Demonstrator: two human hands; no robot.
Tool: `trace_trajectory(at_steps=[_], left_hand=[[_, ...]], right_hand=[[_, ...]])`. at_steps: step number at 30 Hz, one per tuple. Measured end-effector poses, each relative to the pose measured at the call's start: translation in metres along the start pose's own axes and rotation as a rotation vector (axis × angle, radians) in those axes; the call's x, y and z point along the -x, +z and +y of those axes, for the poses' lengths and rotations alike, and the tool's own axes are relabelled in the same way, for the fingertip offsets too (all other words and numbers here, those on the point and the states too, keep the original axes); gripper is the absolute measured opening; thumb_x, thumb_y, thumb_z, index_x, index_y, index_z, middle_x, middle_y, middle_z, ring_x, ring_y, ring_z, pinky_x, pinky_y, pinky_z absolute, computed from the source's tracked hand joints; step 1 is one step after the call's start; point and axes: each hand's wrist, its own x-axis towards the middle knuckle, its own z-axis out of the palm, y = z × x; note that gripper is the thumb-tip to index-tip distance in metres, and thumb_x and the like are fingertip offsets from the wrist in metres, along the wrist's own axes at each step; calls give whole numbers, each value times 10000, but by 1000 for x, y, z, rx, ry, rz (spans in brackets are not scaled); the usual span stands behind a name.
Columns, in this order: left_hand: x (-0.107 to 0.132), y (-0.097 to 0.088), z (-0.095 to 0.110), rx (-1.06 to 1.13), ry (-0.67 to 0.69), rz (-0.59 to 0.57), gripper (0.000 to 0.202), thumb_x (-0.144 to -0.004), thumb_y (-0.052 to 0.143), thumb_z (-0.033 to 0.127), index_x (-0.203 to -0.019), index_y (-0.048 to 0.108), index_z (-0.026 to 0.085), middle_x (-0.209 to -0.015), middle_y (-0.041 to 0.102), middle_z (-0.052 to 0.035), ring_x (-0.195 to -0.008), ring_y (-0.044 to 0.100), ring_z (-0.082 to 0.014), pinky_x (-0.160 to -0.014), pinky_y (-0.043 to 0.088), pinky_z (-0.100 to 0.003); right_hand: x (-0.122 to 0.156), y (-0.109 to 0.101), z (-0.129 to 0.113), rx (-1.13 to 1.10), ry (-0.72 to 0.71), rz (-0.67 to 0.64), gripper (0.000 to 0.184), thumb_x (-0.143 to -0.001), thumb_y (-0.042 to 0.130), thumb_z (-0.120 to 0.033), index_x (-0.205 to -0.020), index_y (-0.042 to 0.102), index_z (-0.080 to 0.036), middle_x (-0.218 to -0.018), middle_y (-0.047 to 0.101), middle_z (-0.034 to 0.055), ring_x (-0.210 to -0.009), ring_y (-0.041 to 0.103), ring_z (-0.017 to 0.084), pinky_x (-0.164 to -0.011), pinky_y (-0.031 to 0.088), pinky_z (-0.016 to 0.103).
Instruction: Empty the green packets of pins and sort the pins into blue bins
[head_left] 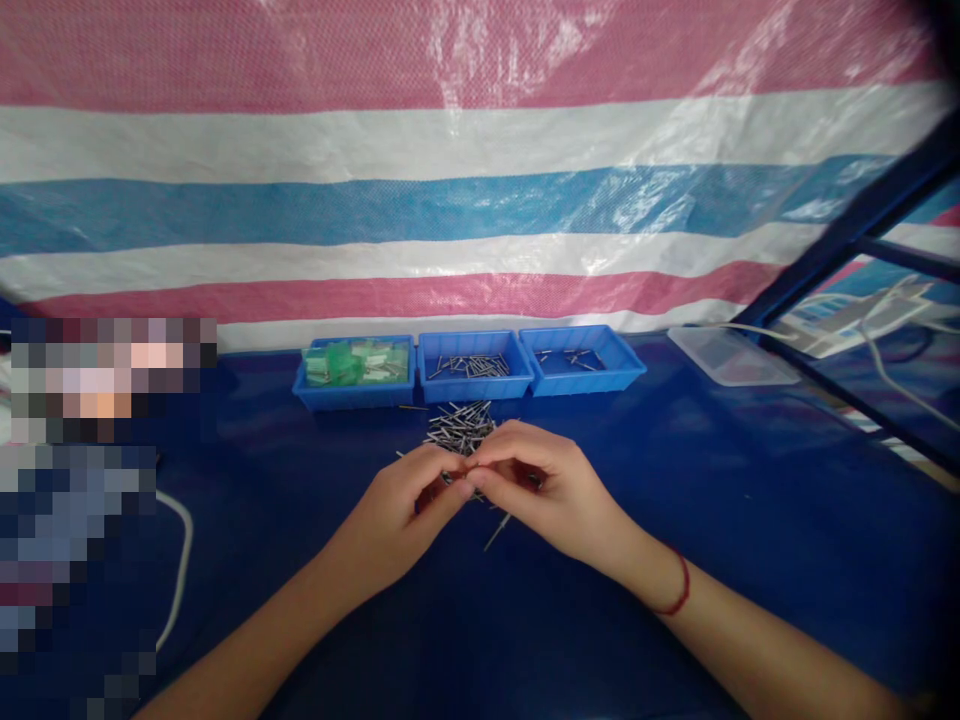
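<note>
My left hand [418, 495] and my right hand [541, 487] meet fingertip to fingertip over a pile of thin metal pins [459, 425] on the blue table. Both are closed in a pinch, thumb against fingers. Whatever sits between the fingertips is too small and too covered to make out. Part of the pile is hidden behind the hands. One loose pin [496, 532] lies below it, nearer to me.
Behind the pile stand three blue trays in a row: a left tray [352, 400] with green and clear plastic packets, a middle tray [476, 386] with many pins, and a right tray [592, 381] with several. A clear plastic lid [731, 357] lies farther right. A white cable [182, 560] runs at left.
</note>
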Motion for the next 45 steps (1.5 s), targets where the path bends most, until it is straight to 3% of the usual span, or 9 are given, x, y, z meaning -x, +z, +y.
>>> trace_trajectory(at_steps=[7,14,17,20,25,30,37,45], left_hand=[[0,3,-12,71,49,164,69,-884,596,252,-928,602,200,-944,554,-10,-656,529,-74,-596,448,-199],[2,2,-9,31,37,197,77,-870,595,262,-866,580,186,-881,569,-12,-685,546,-94,-617,465,-213],[3,0,-8,16,-11,191,165,-874,591,308,-997,552,205,-869,593,3,-652,551,-95,-605,466,-219],[3,-3,-10,-111,-22,150,331,-889,574,330,-1190,484,228,-945,616,-3,-645,565,-98,-626,479,-237],[0,-10,-16,-491,104,-70,169,-931,498,264,-1018,630,202,-1019,637,-48,-899,613,-184,-814,476,-313],[-2,-10,-19,-643,85,-198,168,-922,535,258,-1027,648,190,-1031,648,-62,-923,618,-212,-822,469,-332],[-3,-8,-19,-722,99,-255,152,-930,528,239,-933,667,178,-942,658,-56,-843,625,-206,-752,445,-325],[-3,-8,-22,-679,164,-210,194,-960,459,217,-944,649,179,-947,652,-54,-870,621,-180,-789,445,-296]], right_hand=[[2,0,-2,66,-108,29,92,-835,639,-146,-902,689,-187,-800,636,18,-583,502,76,-518,413,218],[0,-1,4,140,-29,-30,104,-874,588,-194,-883,691,-199,-787,645,29,-614,528,105,-552,422,242],[-3,0,8,98,50,-68,148,-885,580,-263,-832,700,-194,-743,634,31,-632,536,121,-572,419,257],[-9,-4,18,-64,247,111,214,-860,606,-373,-816,692,-182,-691,609,13,-583,501,112,-518,390,245],[-24,-34,40,-384,508,576,287,-763,691,-445,-828,663,-167,-616,492,-43,-456,359,51,-394,241,197],[-30,-58,53,-560,645,725,297,-745,660,-453,-802,631,-163,-595,449,-56,-413,320,40,-354,197,187],[-24,-40,38,-505,599,503,219,-756,627,-381,-716,616,-166,-579,459,-44,-427,337,51,-374,204,205],[-16,-25,23,-86,409,228,300,-861,542,-400,-724,664,-162,-580,518,-19,-506,425,89,-463,312,230]])
